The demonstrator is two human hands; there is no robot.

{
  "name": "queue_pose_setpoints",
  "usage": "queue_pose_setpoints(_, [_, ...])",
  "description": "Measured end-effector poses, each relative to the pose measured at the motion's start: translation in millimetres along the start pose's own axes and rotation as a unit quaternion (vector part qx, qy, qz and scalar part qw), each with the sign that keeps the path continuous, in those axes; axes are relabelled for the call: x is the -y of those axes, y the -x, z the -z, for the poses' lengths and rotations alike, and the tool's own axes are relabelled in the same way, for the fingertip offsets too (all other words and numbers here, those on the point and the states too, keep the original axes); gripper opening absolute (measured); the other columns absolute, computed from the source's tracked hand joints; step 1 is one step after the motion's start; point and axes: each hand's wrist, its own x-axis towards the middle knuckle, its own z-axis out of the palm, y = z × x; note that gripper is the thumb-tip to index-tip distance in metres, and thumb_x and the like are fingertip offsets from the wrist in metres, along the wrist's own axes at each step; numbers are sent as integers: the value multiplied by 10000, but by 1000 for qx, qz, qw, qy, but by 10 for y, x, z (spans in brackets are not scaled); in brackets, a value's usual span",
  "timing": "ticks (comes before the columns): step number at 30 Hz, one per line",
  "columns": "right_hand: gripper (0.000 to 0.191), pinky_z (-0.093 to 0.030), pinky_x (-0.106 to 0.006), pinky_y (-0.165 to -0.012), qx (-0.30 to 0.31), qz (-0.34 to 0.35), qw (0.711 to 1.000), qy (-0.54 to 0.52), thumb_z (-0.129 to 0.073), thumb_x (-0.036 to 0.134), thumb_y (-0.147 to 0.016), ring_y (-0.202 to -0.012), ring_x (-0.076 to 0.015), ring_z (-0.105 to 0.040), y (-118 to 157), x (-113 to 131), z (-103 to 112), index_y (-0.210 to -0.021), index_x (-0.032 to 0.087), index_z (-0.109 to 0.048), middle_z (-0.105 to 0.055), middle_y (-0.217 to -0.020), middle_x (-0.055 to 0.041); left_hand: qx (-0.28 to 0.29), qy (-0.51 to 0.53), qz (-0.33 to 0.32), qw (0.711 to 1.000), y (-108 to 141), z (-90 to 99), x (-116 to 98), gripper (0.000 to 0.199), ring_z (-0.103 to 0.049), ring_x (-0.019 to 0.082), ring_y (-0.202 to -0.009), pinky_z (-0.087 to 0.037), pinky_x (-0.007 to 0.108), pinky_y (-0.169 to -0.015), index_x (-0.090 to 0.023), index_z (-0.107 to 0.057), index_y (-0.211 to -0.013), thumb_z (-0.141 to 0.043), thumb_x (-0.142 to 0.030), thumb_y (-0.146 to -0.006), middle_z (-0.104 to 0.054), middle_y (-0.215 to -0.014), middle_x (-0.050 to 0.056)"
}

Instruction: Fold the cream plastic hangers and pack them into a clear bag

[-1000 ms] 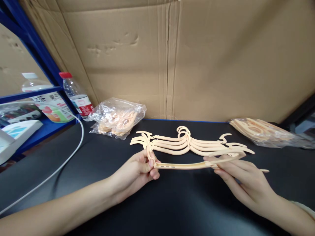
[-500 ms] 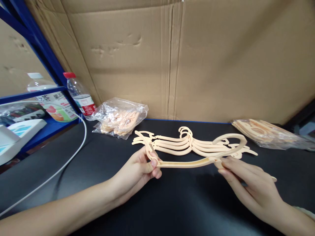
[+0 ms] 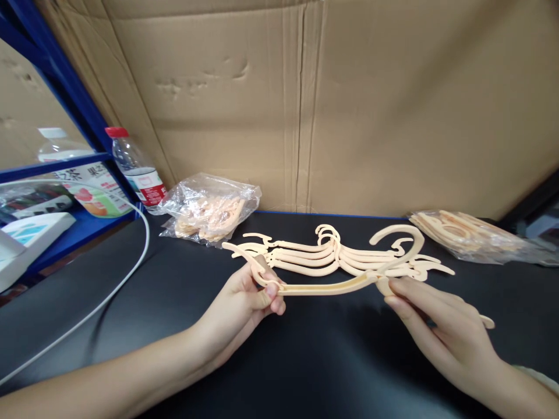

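Between my two hands is a cream folding clothes hanger (image 3: 327, 288), held above the black table. My left hand (image 3: 251, 297) pinches it at the joint where its left end piece angles up and outward. Closed around the hanger just right of its hook is my right hand (image 3: 441, 320), which covers most of the right arm; a tip shows beyond the knuckles. The curved hook rises to the upper right. Behind it, several similar cream hangers (image 3: 301, 262) lie in a row on the table, hooks toward the back, partly hidden by the held one.
Clear plastic bags of hanger parts lie at back left (image 3: 209, 212) and back right (image 3: 471, 235). A red-capped bottle (image 3: 137, 174) stands beside the blue shelf (image 3: 98, 230). A white cable (image 3: 126, 279) curves across the table's left side. A cardboard wall (image 3: 227, 116) closes the back.
The hanger's left end piece has swung outward to the left, and its hook has tilted left and more upright. Both hands keep their grip. The view has shifted slightly.
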Motion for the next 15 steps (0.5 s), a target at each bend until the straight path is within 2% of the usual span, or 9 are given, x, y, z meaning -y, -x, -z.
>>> queue_pose_setpoints(7, [150, -554, -219, -681, -3, -27, 1000, 3, -522, 205, -960, -769, -184, -707, 17, -13, 12, -1099, 185, -576, -716, -914, -71, 10, -27, 18, 999, 21, -16, -49, 230, -569, 90, -643, -490, 216, -678, -159, -561, -672, -785, -160, -725, -600, -730, -28])
queue_pose_setpoints(12, [125, -532, -219, -589, 19, -80, 996, -25, -507, 209, -956, -616, -153, -668, -14, -12, 26, -1062, 206, -573, -694, -810, -27, -19, -29, 40, 999, 35, -38, -81, 197, -615, 117, -795, -509, 292, -874, -156, -600, -707, -793, -169, -740, -637, -831, -7])
queue_pose_setpoints(15, [111, -514, -213, -538, 22, -109, 993, -27, -493, 220, -958, -556, -139, -648, -9, -38, 16, -1035, 206, -571, -688, -785, -17, -21, -25, 48, 998, 48, -71, -95, 215, -614, 132, -827, -506, 315, -897, -160, -584, -690, -790, -177, -748, -638, -812, -2])
